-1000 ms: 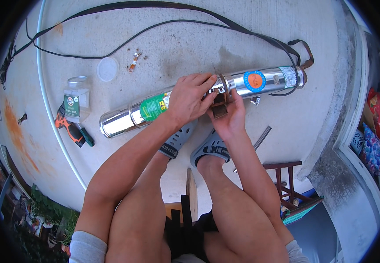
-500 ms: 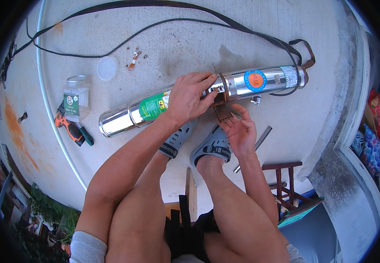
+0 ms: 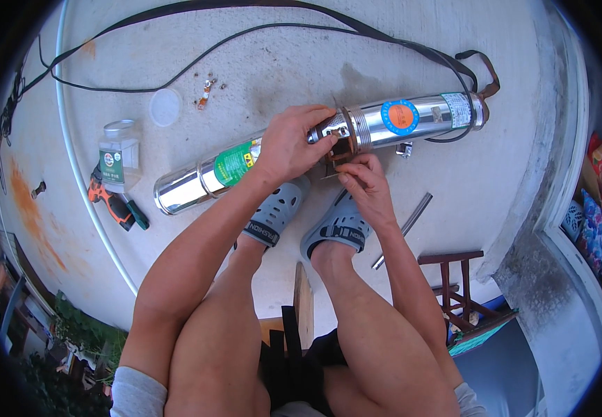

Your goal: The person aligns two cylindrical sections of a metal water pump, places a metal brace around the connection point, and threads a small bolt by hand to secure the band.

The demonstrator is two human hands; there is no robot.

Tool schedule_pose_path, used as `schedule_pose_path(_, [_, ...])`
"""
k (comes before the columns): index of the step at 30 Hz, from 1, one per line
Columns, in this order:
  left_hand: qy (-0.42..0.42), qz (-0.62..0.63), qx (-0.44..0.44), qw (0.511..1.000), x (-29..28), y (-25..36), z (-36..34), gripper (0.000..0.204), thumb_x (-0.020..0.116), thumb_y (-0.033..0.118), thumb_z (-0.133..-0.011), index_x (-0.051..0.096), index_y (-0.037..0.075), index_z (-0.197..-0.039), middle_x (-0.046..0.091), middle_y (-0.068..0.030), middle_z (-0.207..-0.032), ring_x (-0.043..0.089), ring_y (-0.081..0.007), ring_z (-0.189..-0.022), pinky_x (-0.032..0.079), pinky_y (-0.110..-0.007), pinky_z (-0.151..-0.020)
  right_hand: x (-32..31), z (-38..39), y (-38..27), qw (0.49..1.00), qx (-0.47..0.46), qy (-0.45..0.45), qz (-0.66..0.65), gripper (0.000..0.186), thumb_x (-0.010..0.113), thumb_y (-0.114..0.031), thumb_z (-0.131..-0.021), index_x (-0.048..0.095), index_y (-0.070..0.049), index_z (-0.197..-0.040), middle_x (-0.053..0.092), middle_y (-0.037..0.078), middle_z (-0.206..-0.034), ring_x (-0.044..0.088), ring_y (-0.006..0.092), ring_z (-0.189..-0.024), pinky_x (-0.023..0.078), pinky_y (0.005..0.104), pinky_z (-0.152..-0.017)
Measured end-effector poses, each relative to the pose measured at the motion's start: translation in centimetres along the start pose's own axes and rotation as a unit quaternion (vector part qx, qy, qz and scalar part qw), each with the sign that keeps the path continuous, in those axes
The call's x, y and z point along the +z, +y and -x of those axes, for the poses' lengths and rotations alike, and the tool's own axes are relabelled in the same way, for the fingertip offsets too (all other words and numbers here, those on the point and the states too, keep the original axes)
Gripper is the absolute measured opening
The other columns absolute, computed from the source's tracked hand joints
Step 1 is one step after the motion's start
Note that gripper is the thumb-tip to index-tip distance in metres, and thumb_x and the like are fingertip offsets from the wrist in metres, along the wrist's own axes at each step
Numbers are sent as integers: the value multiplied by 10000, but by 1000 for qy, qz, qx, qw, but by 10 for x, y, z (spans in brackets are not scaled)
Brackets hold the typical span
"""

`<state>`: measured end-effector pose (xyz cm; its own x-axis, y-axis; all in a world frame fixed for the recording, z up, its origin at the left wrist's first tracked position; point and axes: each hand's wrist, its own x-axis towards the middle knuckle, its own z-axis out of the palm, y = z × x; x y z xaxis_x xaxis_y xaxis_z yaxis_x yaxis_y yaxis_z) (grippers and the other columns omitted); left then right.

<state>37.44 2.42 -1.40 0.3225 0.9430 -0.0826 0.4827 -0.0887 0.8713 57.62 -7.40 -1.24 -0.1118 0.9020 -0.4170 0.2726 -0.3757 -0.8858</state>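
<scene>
A long shiny steel submersible pump (image 3: 370, 128) lies slantwise across the concrete in front of my feet. My left hand (image 3: 290, 146) is closed around its middle, thumb and fingertips at the perforated strainer section (image 3: 336, 125). Beside the strainer, a rusty metal band (image 3: 343, 147) sits at the joint, its lower end sticking out toward me. Thumb and fingers of my right hand (image 3: 369, 186) pinch that lower end just below the pump. The far side of the joint is hidden by the pump itself.
Black cable (image 3: 210, 52) curves behind the pump. At left are a clear jar (image 3: 121, 154), round lid (image 3: 166, 107), orange drill (image 3: 111, 203) and white hose (image 3: 78, 167). Small fittings (image 3: 205, 94) lie beyond. A metal bar (image 3: 403, 231) and wooden stool (image 3: 457, 292) are at right.
My right hand has gone from half-spread fingers to a pinch on the band's end, shifting slightly left and up. The band's hanging end now appears more edge-on. My left hand keeps its hold.
</scene>
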Motion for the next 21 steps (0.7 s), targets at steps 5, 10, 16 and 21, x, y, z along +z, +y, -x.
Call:
schedule_pose_path(5, [-75, 30, -78, 994, -7, 8, -6, 456, 738, 153, -839, 648, -7, -1257, 674, -200, -1210, 645, -320, -1105, 497, -370, -977, -13, -2, 13, 998, -46, 1, -52, 155, 706, -80, -917, 703, 16, -1038, 614, 72, -1112, 574, 185, -1044, 476, 299, -906])
schedule_pose_path(10, [-84, 38, -88, 992, -8, 7, -8, 446, 730, 140, -842, 647, -14, -1253, 671, -198, -1212, 647, -296, -1107, 498, -367, -973, -26, -15, 12, 997, -57, -54, -24, 125, 706, -80, -916, 695, 21, -989, 657, 61, -1021, 573, 169, -1055, 457, 298, -922])
schedule_pose_path(16, [-102, 17, -97, 990, -10, 5, -14, 425, 732, 124, -834, 645, -31, -1220, 674, -183, -1157, 647, -260, -1079, 495, -347, -968, -28, -18, 5, 995, -5, -81, -60, 114, 704, -80, -917, 675, 24, -952, 645, 50, -982, 578, 154, -972, 455, 291, -891])
schedule_pose_path(21, [-160, 160, -211, 951, -2, -18, -23, 508, 773, 217, -753, 646, 11, -1199, 705, -185, -1127, 675, -298, -1062, 514, -383, -934, -23, -17, 4, 993, 12, -85, -76, 108, 694, -77, -927, 655, 23, -935, 602, 28, -960, 554, 118, -908, 447, 261, -825])
